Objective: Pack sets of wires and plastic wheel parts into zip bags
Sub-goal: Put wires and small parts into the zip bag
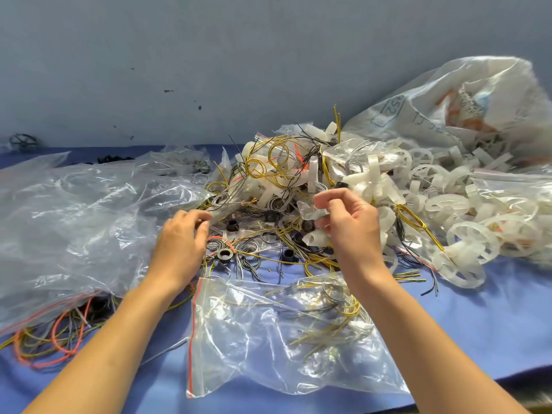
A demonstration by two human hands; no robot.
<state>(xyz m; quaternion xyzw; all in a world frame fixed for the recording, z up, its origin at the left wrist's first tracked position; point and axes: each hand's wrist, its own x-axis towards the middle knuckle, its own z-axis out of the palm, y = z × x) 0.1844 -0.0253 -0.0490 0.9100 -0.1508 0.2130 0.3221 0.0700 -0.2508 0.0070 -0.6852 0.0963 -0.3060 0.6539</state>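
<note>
A heap of yellow, black and grey wires (277,171) mixed with white plastic wheel parts (448,204) fills the middle and right of the blue table (478,318). My left hand (182,237) pinches the corner of a small clear zip bag (227,209) at the heap's near edge. My right hand (349,222) is raised over the heap, its fingers curled round a crumpled small clear bag (313,212). Small black ring parts (224,254) lie among loose wires between my hands.
A large zip bag (283,333) holding wires lies in front of me. A big crumpled clear bag (74,222) covers the left, with orange and yellow wires (50,339) under it. A large printed sack (466,106) of wheel parts stands at the back right against the wall.
</note>
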